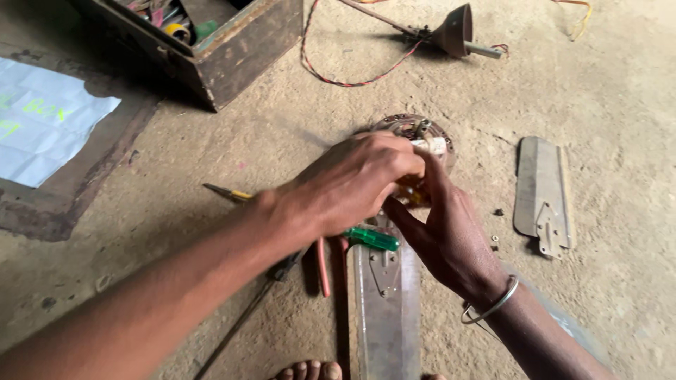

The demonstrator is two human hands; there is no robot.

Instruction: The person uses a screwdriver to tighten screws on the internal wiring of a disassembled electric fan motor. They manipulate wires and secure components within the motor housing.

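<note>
Both hands meet on the round fan motor [415, 151] that lies on the dirt floor [598, 84], and the left hand [352, 184] covers most of its near-left side, fingers curled down over the housing; whether they pinch a part or only steady it cannot be told. The right hand [443, 225] comes up from below the motor, thumb and forefinger stretched toward the pale piece [435, 146] at the top centre, touching or nearly so (the fingertip contact is blurred). The motor lies straight ahead of both grips, and the left hand is the nearer, resting right on it. Running back from the hands toward the person is a long metal fan blade [386, 309], its long axis pointing at the motor. Just beneath the left wrist lie a green-handled screwdriver [371, 238] and red-handled pliers [322, 264]. A second blade [542, 193] lies well apart to the right of the hands. The motor's inner windings are mostly hidden under the palms.
</note>
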